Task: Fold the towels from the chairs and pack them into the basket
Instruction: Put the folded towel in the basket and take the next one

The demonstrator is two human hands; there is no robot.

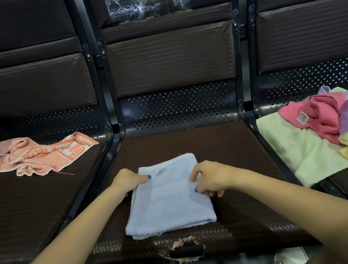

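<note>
The blue towel lies folded on the middle chair. The left hand pinches its left edge, and the right hand curls its fingers on the right edge. It seems one more fold is coming, or lifting it towards a basket, which is not visible. Other towels wait on the right chair.

Two bare arms reaching forward, left hand curled with thumb pinching down, right hand fingers bent, pinching
</note>
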